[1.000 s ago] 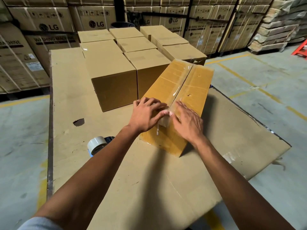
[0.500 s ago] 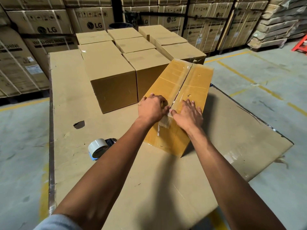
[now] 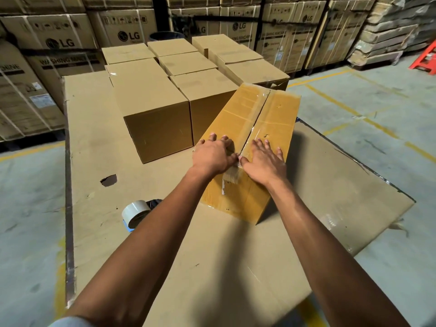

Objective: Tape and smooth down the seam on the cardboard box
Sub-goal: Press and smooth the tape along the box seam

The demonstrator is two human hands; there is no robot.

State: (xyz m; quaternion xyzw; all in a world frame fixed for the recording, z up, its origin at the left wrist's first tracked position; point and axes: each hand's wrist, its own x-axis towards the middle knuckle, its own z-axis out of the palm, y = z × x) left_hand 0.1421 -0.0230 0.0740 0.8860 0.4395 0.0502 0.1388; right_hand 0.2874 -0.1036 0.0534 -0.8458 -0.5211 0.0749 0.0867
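both hands flat and open, gripping nothing, left hand [image 3: 213, 156] and right hand [image 3: 262, 161] pressing tape [image 3: 250, 121] beside the seam at near end of cardboard box [image 3: 278, 119] on desk [image 3: 94, 128], smoothing step, next likely sliding palms far along seam.

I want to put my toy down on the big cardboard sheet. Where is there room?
Free: the near stretch of the cardboard sheet between the two forearms, and the right side past the yellow box. The left strip is narrower, with a tape roll and a hole. Crowded: the far end, packed with brown boxes.
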